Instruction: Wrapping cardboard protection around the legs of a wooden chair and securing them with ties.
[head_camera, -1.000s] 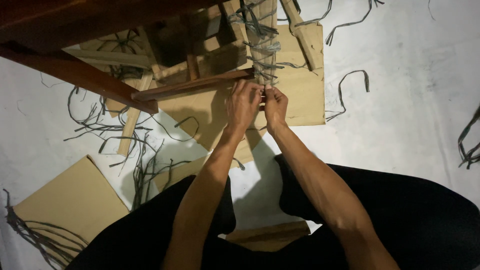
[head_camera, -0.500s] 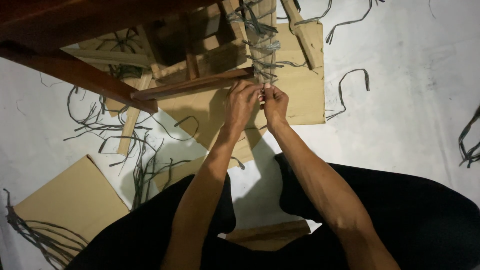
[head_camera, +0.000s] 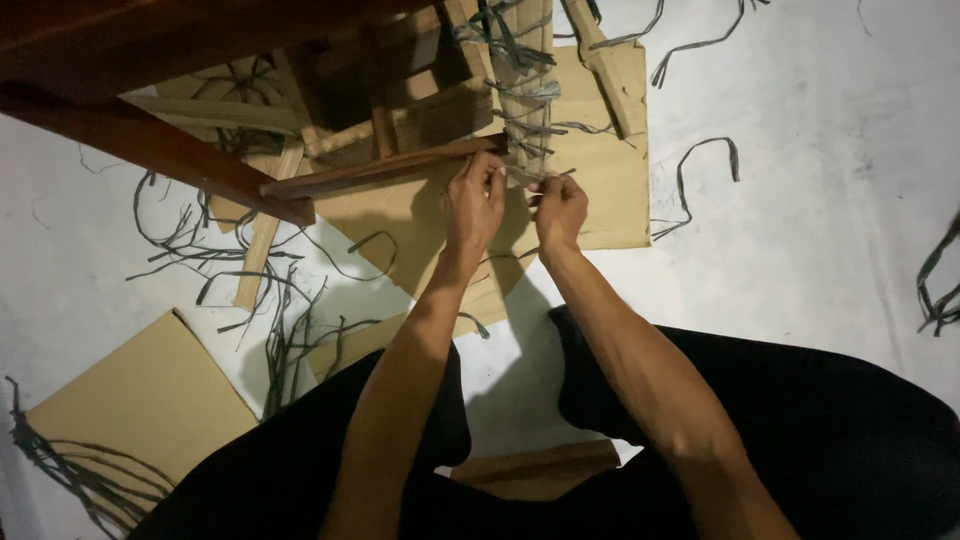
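Observation:
A wooden post (head_camera: 525, 70) wrapped in clear plastic and tied with grey strips rises from a dark wooden frame (head_camera: 200, 160). My left hand (head_camera: 473, 205) pinches a grey strip (head_camera: 520, 175) at the lower end of the post, next to a brown rail (head_camera: 380, 170). My right hand (head_camera: 560, 210) grips the other end of the same strip, whose tip sticks out to the right. The strip is stretched between both hands. Both hands hover over a sheet of brown cardboard (head_camera: 610, 190) on the white floor.
Loose grey strips (head_camera: 705, 165) lie scattered on the white floor, with a tangle (head_camera: 250, 290) at the left. Another cardboard sheet (head_camera: 140, 400) lies at the lower left. My legs in black trousers (head_camera: 800, 430) fill the bottom. Light wooden slats (head_camera: 600, 60) lie under the frame.
My hands, pressed together at the strip before, have drawn apart: the left moved slightly left and up, the right moved right, pulling the strip taut.

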